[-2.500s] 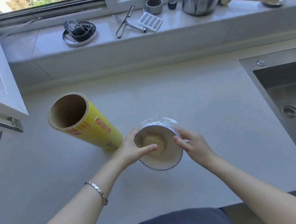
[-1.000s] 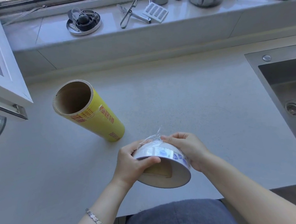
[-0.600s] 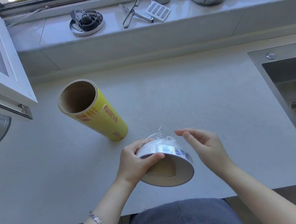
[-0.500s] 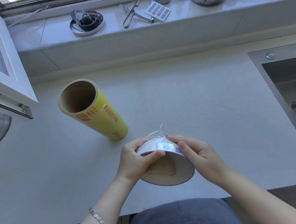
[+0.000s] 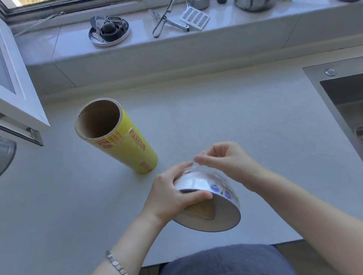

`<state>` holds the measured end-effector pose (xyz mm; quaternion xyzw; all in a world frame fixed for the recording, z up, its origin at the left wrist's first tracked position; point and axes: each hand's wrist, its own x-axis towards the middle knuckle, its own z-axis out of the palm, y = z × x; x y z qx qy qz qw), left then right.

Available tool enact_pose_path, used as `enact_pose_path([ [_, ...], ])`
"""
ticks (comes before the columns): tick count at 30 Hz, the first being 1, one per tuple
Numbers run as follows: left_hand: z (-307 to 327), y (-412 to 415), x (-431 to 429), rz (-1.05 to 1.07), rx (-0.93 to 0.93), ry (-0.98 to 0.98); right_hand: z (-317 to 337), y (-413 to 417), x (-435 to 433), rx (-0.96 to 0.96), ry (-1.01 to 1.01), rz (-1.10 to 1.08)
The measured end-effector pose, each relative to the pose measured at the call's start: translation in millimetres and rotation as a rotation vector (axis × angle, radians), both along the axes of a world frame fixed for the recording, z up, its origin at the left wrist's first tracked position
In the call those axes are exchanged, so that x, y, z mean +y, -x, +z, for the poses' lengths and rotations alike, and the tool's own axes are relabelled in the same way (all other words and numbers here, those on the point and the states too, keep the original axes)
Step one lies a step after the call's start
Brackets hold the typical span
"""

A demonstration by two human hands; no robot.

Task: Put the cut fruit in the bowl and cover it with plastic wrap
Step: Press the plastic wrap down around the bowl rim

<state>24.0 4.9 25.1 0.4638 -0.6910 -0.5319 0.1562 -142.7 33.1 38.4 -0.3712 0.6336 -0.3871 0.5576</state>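
Note:
A white bowl (image 5: pixel 218 217) with blue flower prints is tipped toward me above the counter's front edge, its mouth facing me. Pale cut fruit (image 5: pixel 202 209) shows inside under clear film. My left hand (image 5: pixel 171 196) grips the bowl's left rim and side. My right hand (image 5: pixel 224 162) is behind the bowl, fingertips pinched on a loose edge of the plastic wrap (image 5: pixel 190 168) at the bowl's underside. The yellow plastic wrap roll (image 5: pixel 127 145) stands on end to the left.
A steel sink (image 5: pixel 353 116) is set into the grey counter (image 5: pixel 217 118) at right. The windowsill (image 5: pixel 244 25) behind holds a round tin of small items, a peeler, a grater piece and a metal pot. An open window sash (image 5: pixel 7 84) juts in at left.
The bowl has been lifted off the counter and tipped toward me. My right hand left the bowl's side and now pinches the loose wrap behind it.

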Motion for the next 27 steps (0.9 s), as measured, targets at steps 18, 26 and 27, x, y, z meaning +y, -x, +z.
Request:
enact_pose_path([
  [18, 3, -5, 6, -0.058, -0.065, -0.013, -4, 13, 4, 0.043, -0.150, 0.180],
  [26, -1, -1, 6, -0.189, -0.083, -0.006, -8, 4, 3, -0.712, -0.032, -0.109],
  [27, -1, 0, 6, -0.170, -0.063, -0.019, -8, 4, 4, -0.724, -0.029, -0.133],
])
